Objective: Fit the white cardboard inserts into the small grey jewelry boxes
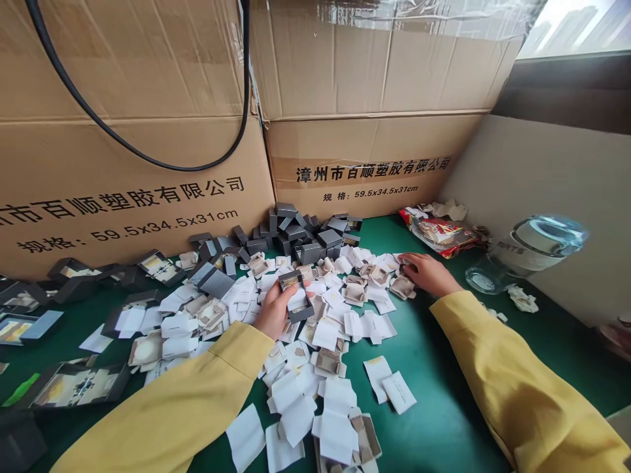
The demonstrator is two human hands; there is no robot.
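My left hand holds a small open grey box above a spread of white cards and beige inserts on the green table. My right hand rests palm down on the right edge of that spread, its fingers touching a beige insert; whether it grips it I cannot tell. Both arms wear yellow sleeves. A heap of shut grey boxes lies behind the cards against the cartons.
Two large cardboard cartons with black printing wall off the back; a black cable hangs across them. Open dark boxes lie at the left. A red snack bag and a clear bottle lie at the right.
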